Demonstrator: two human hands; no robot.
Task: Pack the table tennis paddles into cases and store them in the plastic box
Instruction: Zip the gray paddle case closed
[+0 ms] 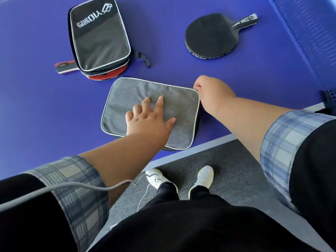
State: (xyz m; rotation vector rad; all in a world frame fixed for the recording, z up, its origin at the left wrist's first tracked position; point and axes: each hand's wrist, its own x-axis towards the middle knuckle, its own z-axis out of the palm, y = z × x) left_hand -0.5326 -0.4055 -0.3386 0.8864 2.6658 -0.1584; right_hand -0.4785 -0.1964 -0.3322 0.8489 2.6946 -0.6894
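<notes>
A grey fabric paddle case (131,99) lies flat near the table's front edge. My left hand (149,119) presses on its top with fingers spread. My right hand (211,91) is closed at the case's far right corner, pinching something at its edge, likely the zipper pull, which is hidden. Further back on the left lies a second case (99,36), black and grey with white lettering, on top of a red paddle (107,74) whose handle (63,67) sticks out left. A black paddle (211,36) lies bare at the back right.
The blue table (36,106) has a white front edge. A blue net (305,33) runs along the right side. Below the table edge are grey carpet and my white shoes (205,176). A grey cable (72,188) crosses my left sleeve.
</notes>
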